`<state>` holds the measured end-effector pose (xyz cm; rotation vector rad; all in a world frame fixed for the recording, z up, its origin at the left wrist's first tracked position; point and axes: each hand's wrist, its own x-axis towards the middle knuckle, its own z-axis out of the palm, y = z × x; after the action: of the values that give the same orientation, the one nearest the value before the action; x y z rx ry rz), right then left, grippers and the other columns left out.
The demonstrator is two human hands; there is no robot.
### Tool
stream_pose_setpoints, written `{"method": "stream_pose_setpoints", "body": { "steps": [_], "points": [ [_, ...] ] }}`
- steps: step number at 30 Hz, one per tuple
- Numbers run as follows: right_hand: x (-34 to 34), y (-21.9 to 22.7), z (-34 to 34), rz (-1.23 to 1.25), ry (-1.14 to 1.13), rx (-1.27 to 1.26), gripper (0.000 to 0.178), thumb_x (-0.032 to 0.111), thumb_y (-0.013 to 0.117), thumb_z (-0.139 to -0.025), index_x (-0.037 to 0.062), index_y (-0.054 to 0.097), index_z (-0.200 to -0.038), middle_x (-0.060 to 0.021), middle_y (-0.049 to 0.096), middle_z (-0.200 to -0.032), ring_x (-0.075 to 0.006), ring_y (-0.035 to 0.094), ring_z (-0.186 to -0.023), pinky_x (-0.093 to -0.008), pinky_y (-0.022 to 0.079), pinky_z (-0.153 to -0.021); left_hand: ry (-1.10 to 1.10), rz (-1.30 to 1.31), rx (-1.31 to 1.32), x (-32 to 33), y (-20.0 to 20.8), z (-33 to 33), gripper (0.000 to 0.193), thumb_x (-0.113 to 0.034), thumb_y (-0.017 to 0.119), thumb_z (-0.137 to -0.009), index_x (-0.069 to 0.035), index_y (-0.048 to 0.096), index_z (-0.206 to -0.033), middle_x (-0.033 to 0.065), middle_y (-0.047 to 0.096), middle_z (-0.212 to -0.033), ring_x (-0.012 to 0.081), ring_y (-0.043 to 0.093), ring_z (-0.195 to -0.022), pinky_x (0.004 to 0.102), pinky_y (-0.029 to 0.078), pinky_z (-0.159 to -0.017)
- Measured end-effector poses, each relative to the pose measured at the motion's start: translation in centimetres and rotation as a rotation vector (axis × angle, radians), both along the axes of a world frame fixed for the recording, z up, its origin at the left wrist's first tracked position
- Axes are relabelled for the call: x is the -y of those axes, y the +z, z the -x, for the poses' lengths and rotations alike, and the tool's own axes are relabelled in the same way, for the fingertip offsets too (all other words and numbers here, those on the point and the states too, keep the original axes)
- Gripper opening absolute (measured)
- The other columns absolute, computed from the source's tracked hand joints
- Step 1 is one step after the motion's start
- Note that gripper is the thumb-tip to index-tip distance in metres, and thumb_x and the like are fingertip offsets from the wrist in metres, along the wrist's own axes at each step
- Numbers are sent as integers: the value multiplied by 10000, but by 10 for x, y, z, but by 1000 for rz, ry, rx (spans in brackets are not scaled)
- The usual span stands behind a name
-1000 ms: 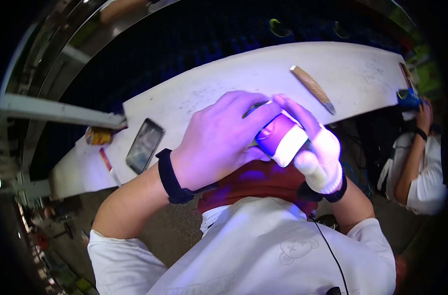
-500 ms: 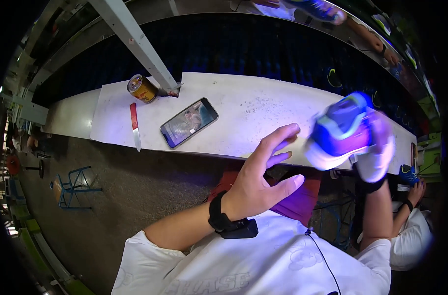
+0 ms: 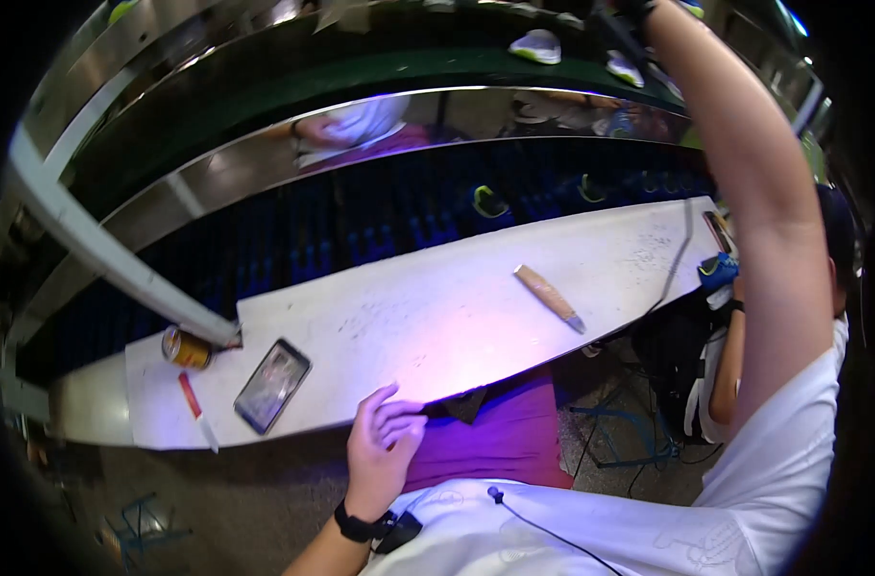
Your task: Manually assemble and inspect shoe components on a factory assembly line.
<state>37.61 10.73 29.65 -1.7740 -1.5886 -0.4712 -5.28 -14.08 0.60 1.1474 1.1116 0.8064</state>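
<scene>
My left hand (image 3: 385, 446) is just off the table's near edge, its fingers loosely bent and apart with nothing in them. Raised toward the upper right, my right arm (image 3: 759, 163) passes over the table's far side; its hand lies beyond the top edge, so what it holds is hidden. On the white table (image 3: 380, 336) lies a tan-handled knife (image 3: 549, 298). Farther left are a phone (image 3: 272, 386) with its screen lit, a red-handled knife (image 3: 195, 408) and a yellow-gold can (image 3: 186, 348).
A raised green shelf (image 3: 361, 72) carries several shoes, one a pale shoe (image 3: 536, 46). Below it run a reflective metal strip (image 3: 226, 163) and a dark recess with shoes. A grey post (image 3: 101, 240) stands left. At right, a co-worker's hand is beside a blue shoe (image 3: 716, 272).
My right arm has swung up and away with the shoe, which is no longer seen. My left hand has drawn back from it. The view has shifted, revealing the shelf and tan-handled knife.
</scene>
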Motion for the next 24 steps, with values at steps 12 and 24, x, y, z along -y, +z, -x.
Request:
{"method": "stream_pose_setpoints", "body": {
  "steps": [12, 24],
  "points": [
    [26, -89, -28, 249, -80, 17, 283, 424, 733, -939, 197, 847, -1065, -110, 801, -1041, -288, 761, -1014, -402, 568, -940, -204, -373, 14, -181, -62, -149, 596, -32, 736, -926, 18, 442, -1441, 182, 579, -1406, 229, 635, -1174, 338, 515, -1027],
    [1, -102, -29, 119, -202, -42, 277, 332, 765, -820, 99, 837, -952, -155, 792, -980, -343, 762, -972, -444, 599, -820, -407, -64, -370, -380, -211, -339, 653, -622, 646, -978, -22, 749, -1214, 185, 734, -1248, 326, 693, -1155, 452, 551, -1011]
  ]
}}
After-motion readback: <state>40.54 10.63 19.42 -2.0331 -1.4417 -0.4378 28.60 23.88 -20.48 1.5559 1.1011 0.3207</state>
